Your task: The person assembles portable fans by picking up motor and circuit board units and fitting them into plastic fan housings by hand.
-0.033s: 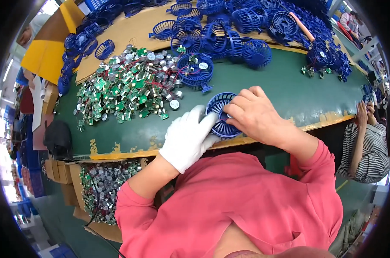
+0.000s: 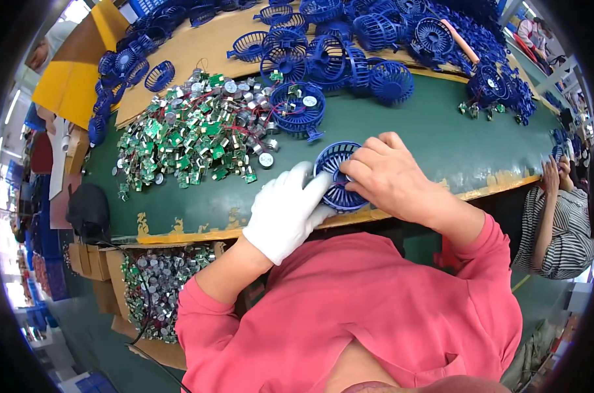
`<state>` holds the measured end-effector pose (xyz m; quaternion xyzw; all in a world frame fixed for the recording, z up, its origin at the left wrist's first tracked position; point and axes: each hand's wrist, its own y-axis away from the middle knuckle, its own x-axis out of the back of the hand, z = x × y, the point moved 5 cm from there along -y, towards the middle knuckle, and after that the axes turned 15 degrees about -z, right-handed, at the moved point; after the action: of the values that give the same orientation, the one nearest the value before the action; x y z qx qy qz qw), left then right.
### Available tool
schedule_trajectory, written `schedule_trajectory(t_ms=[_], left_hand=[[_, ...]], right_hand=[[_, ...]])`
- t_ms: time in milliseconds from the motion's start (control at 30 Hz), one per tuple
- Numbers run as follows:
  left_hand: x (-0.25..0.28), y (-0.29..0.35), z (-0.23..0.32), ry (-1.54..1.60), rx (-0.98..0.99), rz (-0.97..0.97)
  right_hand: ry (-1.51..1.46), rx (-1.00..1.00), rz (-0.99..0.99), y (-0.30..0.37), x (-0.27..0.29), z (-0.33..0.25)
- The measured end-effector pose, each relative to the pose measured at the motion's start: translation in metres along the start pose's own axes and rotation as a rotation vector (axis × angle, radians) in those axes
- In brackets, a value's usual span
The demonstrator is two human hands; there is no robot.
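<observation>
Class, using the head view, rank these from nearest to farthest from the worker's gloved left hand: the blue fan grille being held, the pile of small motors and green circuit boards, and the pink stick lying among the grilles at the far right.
1. Blue fan grille: touching the gloved left hand, at the table's near edge.
2. Pile of motors and circuit boards: beyond it, to the left.
3. Pink stick: far right, at the back.

1 head-worn fisheye view, looking steeply down, close over green workbench [image 2: 401, 137]

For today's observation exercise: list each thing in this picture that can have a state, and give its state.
Left hand: gloved, gripping the grille.
Right hand: bare, fingers on the grille.
Grille: held at the table edge.
Motors: loose heap.
Cages: piled, unsorted.
</observation>
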<state>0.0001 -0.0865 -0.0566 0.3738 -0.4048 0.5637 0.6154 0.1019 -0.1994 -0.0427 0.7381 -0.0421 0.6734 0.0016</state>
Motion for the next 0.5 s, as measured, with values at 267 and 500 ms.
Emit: schedule_trajectory(t_ms=[267, 500], left_hand=[[-0.002, 0.005, -0.006, 0.018, -0.113, 0.075], [-0.002, 0.010, -0.009, -0.065, -0.136, 0.218]], right_hand=[[-0.072, 0.024, -0.118, -0.003, 0.006, -0.003], [-0.010, 0.052, -0.077, -0.009, 0.006, -0.013]])
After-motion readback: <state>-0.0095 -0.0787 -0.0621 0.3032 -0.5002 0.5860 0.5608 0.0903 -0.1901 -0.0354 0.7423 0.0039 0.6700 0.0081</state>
